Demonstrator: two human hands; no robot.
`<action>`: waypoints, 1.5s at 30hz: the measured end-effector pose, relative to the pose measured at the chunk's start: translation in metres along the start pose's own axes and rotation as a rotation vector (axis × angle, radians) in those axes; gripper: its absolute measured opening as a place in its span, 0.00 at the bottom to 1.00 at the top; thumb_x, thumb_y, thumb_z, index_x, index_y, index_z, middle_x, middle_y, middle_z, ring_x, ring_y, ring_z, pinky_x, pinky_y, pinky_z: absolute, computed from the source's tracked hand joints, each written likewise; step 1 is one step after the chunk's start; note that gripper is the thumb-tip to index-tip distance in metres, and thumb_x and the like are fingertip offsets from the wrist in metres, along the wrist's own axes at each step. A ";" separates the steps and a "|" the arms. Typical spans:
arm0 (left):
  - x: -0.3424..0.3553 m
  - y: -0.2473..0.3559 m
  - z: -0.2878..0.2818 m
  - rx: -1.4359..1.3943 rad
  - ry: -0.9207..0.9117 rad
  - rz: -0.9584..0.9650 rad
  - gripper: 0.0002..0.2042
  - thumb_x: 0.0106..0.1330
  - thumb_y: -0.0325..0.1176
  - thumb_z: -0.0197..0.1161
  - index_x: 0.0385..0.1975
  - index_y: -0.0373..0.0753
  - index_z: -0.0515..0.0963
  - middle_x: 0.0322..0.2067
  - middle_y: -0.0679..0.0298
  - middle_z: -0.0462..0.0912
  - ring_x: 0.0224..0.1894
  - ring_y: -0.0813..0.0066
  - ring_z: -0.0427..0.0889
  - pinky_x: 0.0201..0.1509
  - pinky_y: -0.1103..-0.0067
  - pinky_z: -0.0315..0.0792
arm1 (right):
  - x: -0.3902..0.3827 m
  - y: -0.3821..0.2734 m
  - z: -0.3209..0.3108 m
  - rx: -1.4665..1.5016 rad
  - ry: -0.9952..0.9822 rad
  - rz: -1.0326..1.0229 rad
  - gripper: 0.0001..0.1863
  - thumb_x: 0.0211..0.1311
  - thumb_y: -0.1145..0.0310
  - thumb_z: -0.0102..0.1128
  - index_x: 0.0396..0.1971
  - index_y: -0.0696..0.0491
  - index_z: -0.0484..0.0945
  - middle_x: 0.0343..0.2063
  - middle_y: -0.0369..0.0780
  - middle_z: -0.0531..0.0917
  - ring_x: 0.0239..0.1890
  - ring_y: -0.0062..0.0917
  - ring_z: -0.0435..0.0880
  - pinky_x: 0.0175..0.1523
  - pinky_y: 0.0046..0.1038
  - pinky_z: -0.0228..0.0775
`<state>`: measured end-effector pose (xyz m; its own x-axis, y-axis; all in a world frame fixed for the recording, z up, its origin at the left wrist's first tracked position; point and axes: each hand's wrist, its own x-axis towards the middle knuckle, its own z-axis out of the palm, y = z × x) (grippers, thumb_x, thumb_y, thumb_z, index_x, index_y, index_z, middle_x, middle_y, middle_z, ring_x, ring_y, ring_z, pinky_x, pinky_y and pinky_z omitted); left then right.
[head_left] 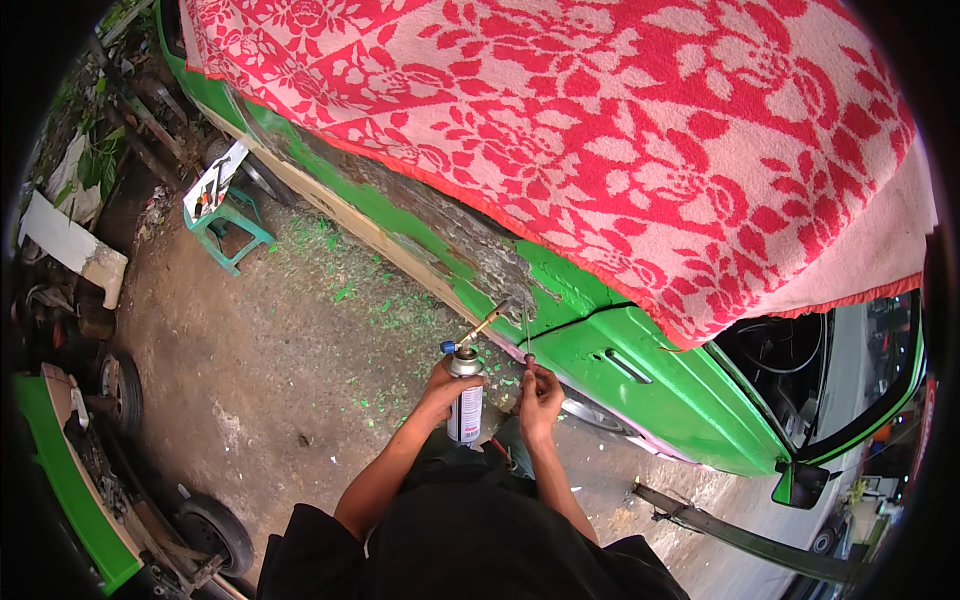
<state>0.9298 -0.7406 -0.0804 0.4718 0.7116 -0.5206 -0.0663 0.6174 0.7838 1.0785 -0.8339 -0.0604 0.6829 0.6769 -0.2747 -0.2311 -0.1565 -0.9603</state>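
Note:
My left hand [442, 390] is closed round a white gas canister [465, 415] with a torch head [462, 348]. The brass nozzle [488, 322] points up and right at scraped, mottled grey paintwork [505, 275] on the side of a green vehicle [655, 390]. In my right hand [540, 398] is a thin metal tool with a reddish handle [530, 365], held upright with its tip at that scraped patch, just right of the nozzle.
A red and pink floral cloth [560, 130] drapes over the vehicle. A teal stool [230, 240] bearing tools stands at left on ground with green flakes [340, 290]. Loose wheels [215, 535] and a green body panel [80, 490] lie left; a long beam [720, 525] lies right.

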 end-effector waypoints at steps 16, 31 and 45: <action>0.004 -0.002 -0.001 0.039 0.033 0.051 0.19 0.49 0.23 0.74 0.40 0.41 0.75 0.34 0.67 0.82 0.37 0.75 0.81 0.42 0.74 0.75 | 0.004 0.018 -0.010 0.154 -0.062 0.069 0.08 0.70 0.68 0.57 0.42 0.54 0.71 0.17 0.29 0.71 0.12 0.09 0.61 0.14 0.17 0.47; 0.010 -0.013 -0.008 0.034 0.070 0.037 0.18 0.49 0.24 0.74 0.39 0.40 0.75 0.33 0.67 0.82 0.36 0.74 0.81 0.41 0.73 0.75 | 0.014 0.006 0.005 -0.046 -0.029 0.030 0.06 0.70 0.72 0.56 0.38 0.56 0.69 0.16 0.31 0.71 0.10 0.10 0.60 0.13 0.20 0.47; -0.002 -0.004 0.004 -0.042 0.144 0.072 0.17 0.52 0.21 0.71 0.40 0.39 0.74 0.31 0.66 0.81 0.33 0.76 0.82 0.37 0.76 0.75 | 0.042 0.005 0.026 -0.184 -0.102 -0.044 0.06 0.69 0.72 0.57 0.36 0.58 0.72 0.18 0.33 0.74 0.09 0.11 0.62 0.13 0.22 0.51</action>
<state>0.9323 -0.7458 -0.0813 0.3341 0.7935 -0.5086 -0.1333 0.5740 0.8079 1.0879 -0.7879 -0.0752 0.6135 0.7540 -0.2348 -0.0657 -0.2475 -0.9666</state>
